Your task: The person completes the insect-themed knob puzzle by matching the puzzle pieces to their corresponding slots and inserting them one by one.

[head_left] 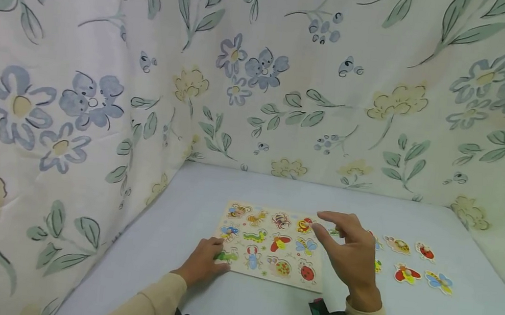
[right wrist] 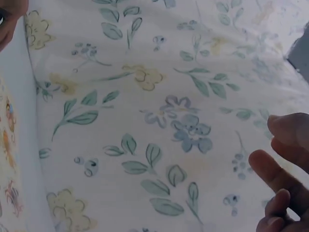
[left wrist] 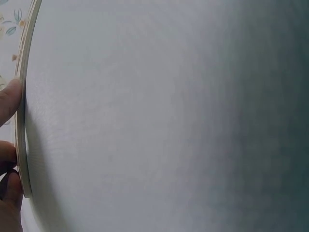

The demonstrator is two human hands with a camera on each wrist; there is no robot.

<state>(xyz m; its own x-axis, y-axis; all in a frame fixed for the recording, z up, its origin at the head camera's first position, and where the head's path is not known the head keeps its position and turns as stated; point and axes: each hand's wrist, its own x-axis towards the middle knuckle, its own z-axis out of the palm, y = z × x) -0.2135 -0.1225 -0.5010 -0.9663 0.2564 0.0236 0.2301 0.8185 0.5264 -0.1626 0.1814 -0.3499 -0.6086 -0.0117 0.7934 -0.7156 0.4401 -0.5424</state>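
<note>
A wooden insect puzzle board [head_left: 242, 251] lies on the table, printed with bugs in rows. My left hand [head_left: 203, 262] grips its near left corner, fingers at the left side and thumb by the near edge. In the left wrist view, fingertips [left wrist: 9, 99] bear on the thin edge of the board [left wrist: 21, 111]. My right hand [head_left: 351, 252] is raised over the board's right side, thumb and index finger apart. Nothing shows between them. The right wrist view has fingers of the right hand [right wrist: 285, 179] with no piece, and part of the board [right wrist: 8, 159].
Loose insect pieces lie right of the board: a ladybug [head_left: 425, 251], a yellow-spotted bug [head_left: 397, 245], a red-winged bug [head_left: 406, 274] and a blue butterfly [head_left: 439, 282]. Others are partly hidden behind my right hand. Floral cloth [head_left: 297, 80] hangs around the white table [head_left: 264, 312].
</note>
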